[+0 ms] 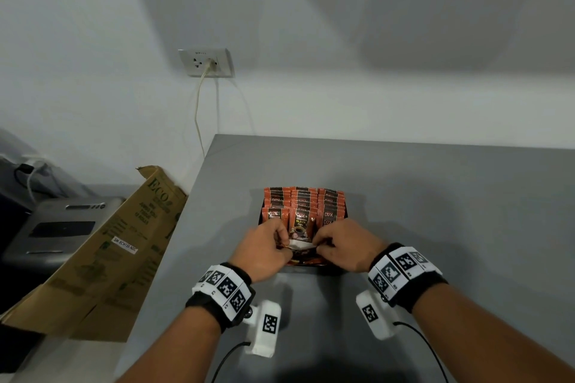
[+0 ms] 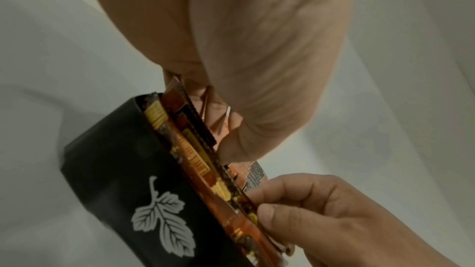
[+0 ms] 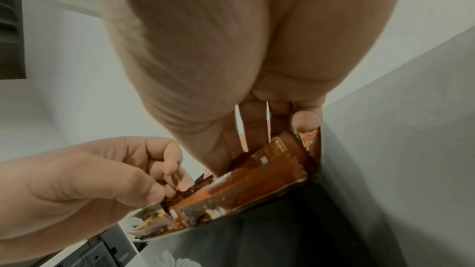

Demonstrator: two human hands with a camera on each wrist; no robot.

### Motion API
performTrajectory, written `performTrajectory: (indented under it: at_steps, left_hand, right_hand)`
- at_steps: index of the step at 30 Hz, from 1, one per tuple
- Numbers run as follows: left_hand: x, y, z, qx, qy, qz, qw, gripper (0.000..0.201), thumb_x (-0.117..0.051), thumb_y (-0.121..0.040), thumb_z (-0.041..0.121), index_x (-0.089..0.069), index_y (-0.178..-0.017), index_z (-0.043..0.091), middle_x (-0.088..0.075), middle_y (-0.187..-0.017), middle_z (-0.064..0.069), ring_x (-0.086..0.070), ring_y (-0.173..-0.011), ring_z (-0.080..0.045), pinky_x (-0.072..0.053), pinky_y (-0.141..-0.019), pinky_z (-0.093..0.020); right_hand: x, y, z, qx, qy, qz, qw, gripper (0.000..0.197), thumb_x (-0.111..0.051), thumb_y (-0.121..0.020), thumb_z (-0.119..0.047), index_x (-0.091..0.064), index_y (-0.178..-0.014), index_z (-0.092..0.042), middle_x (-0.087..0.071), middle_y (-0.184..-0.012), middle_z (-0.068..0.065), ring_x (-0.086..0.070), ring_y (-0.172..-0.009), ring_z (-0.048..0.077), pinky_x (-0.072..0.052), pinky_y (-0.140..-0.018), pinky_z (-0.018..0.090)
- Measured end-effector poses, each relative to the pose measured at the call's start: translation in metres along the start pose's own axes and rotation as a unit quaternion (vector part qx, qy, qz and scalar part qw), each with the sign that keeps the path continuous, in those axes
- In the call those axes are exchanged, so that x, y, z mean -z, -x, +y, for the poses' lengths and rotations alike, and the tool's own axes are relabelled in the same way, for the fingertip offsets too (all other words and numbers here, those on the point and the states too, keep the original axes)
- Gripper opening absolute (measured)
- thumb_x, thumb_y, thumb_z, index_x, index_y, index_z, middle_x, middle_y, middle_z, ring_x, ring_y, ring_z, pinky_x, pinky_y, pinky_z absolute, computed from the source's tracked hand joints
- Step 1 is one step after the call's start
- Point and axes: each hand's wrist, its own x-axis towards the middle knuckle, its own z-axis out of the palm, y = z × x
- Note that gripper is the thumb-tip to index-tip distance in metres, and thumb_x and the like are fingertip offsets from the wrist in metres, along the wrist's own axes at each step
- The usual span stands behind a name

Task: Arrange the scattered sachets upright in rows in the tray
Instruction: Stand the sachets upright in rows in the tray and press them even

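Note:
A black tray (image 1: pixel 260 218) with a white leaf print (image 2: pixel 164 216) stands on the grey table (image 1: pixel 435 211). Several orange and black sachets (image 1: pixel 303 199) stand upright in three rows inside it. At the tray's near end, my left hand (image 1: pixel 283 242) pinches the top edge of a front sachet (image 1: pixel 299 246) between thumb and forefinger. My right hand (image 1: pixel 320 241) pinches the same bunch from the right, its fingers (image 3: pixel 253 127) reaching down among the sachets (image 3: pixel 257 178). The tray's near wall (image 3: pixel 270 230) lies below both hands. How many sachets each hand holds is hidden.
A flattened cardboard box (image 1: pixel 124 242) leans off the table's left edge, over a grey machine (image 1: pixel 62 227). A wall socket (image 1: pixel 205 62) with a dangling cable sits behind. Bare table surface lies to the right of and behind the tray.

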Motion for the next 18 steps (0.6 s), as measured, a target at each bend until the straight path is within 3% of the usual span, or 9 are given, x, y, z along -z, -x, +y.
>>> performTrajectory:
  at_steps: [6, 10, 14, 18]
  left_hand:
    - [-0.0014, 0.0007, 0.0001, -0.005, -0.009, 0.002, 1.0, 0.021, -0.069, -0.078, 0.011, -0.055, -0.085, 0.026, -0.066, -0.087, 0.007, -0.064, -0.082, -0.012, -0.054, -0.072, -0.03]
    - [-0.0021, -0.0001, -0.0011, -0.013, -0.017, 0.007, 1.0, 0.019, -0.067, -0.081, 0.012, -0.055, -0.087, 0.026, -0.066, -0.09, 0.007, -0.063, -0.083, -0.011, -0.052, -0.071, -0.027]
    - [-0.0034, -0.0013, -0.0019, -0.022, -0.02, 0.015, 0.999, 0.018, -0.064, -0.084, 0.012, -0.053, -0.086, 0.026, -0.065, -0.089, 0.007, -0.063, -0.083, -0.012, -0.054, -0.074, -0.03]
    - [-0.0041, -0.0013, -0.0034, -0.037, -0.021, 0.026, 0.999, 0.018, -0.062, -0.088, 0.011, -0.053, -0.085, 0.026, -0.066, -0.087, 0.007, -0.063, -0.081, -0.01, -0.053, -0.073, -0.026]
  right_hand:
    - [-0.0009, -0.0019, 0.0018, -0.007, 0.025, 0.018, 1.0, 0.02, -0.059, -0.095, -0.031, -0.074, -0.102, -0.021, -0.071, -0.097, -0.006, -0.062, -0.08, 0.007, -0.05, -0.073, 0.022]
    - [-0.0027, -0.0014, -0.002, 0.009, 0.064, 0.029, 0.997, 0.019, -0.055, -0.095, -0.03, -0.07, -0.105, -0.022, -0.07, -0.1, -0.004, -0.064, -0.086, 0.014, -0.054, -0.079, 0.03]
    - [-0.0031, -0.0022, -0.0054, 0.022, 0.091, 0.011, 0.996, 0.023, -0.058, -0.093, -0.031, -0.068, -0.112, -0.022, -0.07, -0.106, -0.002, -0.064, -0.092, 0.015, -0.054, -0.083, 0.032]
    - [-0.0009, -0.0009, -0.007, 0.018, 0.083, -0.013, 0.996, 0.032, -0.066, -0.09, -0.034, -0.067, -0.121, -0.023, -0.069, -0.112, -0.001, -0.064, -0.099, 0.016, -0.053, -0.088, 0.032]
